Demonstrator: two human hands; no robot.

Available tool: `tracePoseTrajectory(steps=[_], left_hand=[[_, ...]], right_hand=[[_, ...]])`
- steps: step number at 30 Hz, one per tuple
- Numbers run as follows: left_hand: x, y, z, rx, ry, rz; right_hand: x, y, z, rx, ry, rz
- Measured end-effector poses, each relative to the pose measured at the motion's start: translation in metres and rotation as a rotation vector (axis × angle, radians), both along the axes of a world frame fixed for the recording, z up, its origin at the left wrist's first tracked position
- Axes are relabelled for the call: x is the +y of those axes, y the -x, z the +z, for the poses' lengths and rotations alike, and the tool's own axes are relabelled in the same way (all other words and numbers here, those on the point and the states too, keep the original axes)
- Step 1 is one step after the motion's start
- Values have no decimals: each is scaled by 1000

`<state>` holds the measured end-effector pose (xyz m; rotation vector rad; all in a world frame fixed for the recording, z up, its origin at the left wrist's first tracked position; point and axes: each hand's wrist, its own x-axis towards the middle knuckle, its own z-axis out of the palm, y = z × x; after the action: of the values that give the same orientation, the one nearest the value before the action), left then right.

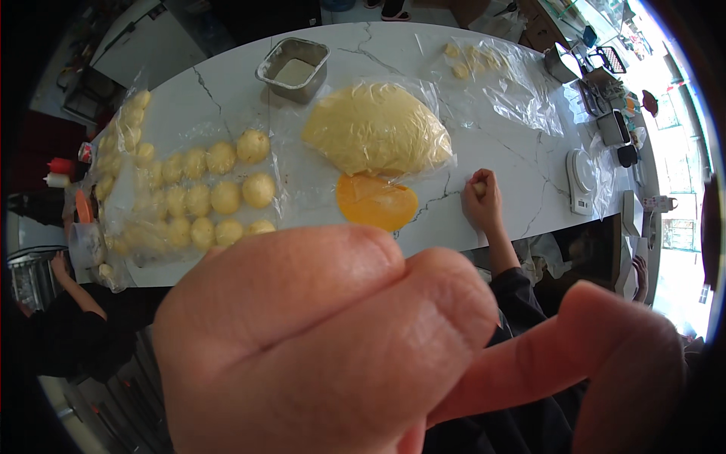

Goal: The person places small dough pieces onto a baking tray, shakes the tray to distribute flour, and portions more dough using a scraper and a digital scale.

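My left hand (325,340) is raised very close to the camera and fills the lower middle. Its fingers are curled, with one crooked out to the right; whatever they hold, if anything, is hidden. On the marble-patterned table my right hand (486,200) rests near the front edge, closed around a small pale lump (479,188) that looks like dough. To its left lies a flat orange oval sheet (382,203), touching a big mound of yellow dough (378,125) wrapped in clear plastic. Rows of round yellow dough balls (225,197) sit farther left, many under plastic film.
A metal pan (293,72) with white contents stands at the back. Small dough pieces (473,60) lie in plastic at the far right. A white kitchen scale (581,181) and metal tins (612,129) line the right end. Another person's arm (79,291) shows at left.
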<state>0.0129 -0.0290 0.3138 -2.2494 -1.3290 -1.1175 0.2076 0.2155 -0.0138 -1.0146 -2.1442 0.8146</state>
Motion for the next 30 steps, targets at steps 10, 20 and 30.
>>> tracePoseTrajectory(steps=[10,20,30], left_hand=[[6,9,-7,-15,-56,-33],[63,12,-180,-388,346,168],[14,9,-310,-34,780,110]], right_hand=[[52,19,-4,96,-79,-127],[70,-21,8,-135,-259,-134],[24,-44,2,328,40,-330]])
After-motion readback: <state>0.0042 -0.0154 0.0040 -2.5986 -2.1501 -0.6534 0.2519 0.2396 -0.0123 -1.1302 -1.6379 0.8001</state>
